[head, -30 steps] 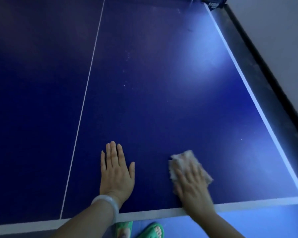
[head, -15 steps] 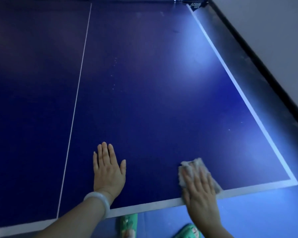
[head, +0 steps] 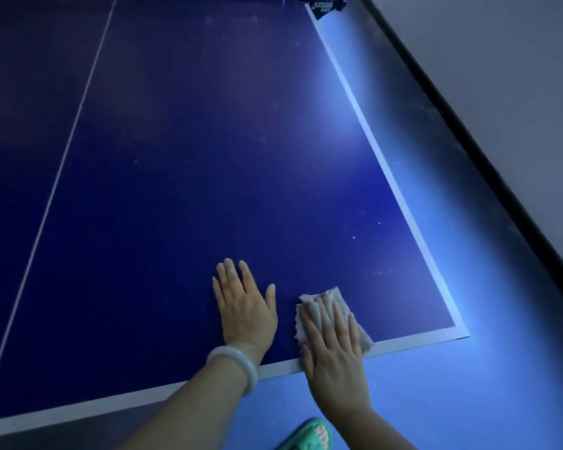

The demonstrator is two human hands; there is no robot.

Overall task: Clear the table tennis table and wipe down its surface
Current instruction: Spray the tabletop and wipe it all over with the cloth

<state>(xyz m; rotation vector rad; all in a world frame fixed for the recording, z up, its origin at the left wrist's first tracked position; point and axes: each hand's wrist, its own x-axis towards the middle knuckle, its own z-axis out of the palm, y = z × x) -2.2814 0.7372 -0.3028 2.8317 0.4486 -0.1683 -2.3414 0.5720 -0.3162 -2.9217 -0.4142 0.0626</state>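
The dark blue table tennis table (head: 208,157) fills most of the view, with a white centre line and white edge lines. My left hand (head: 244,306) rests flat on the surface near the front edge, fingers straight, a pale bangle on its wrist. Just to its right, my right hand (head: 332,345) presses flat on a crumpled beige cloth (head: 325,303) lying by the front white line, close to the right front corner. Small pale specks dot the surface farther out.
The net clamp (head: 322,4) sits at the far right corner. A dark skirting strip (head: 468,151) and grey wall (head: 517,76) run along the right. Blue floor (head: 468,384) lies below the table edge, with my green sandal (head: 309,436) on it.
The view has shifted so both hands lie nearer the right front corner. The right hand with the cloth has slid back toward the front edge line, closer to the left hand.
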